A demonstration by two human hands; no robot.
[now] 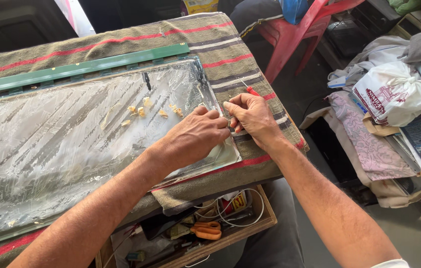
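Note:
A wide flat panel [61, 134] with a streaked, shiny, film-like face lies on a striped blanket [230, 54]. My left hand [198, 136] rests knuckles-up on the panel's right end, fingers curled at its edge. My right hand [252, 115] sits just beside it on the blanket, gripping a red-handled screwdriver [251, 91] whose tip points down toward the panel's right edge; the tip itself is hidden by my fingers. A long green strip [78, 68] lies along the panel's far side. Small yellowish scraps [143, 110] lie on the panel near my left hand.
An open wooden drawer [257, 224] below the table's front edge holds orange-handled scissors [206, 231], white cable and small parts. A red plastic chair [297, 27] stands behind. Piled cloth, a white plastic bag [394, 94] and papers fill the right side.

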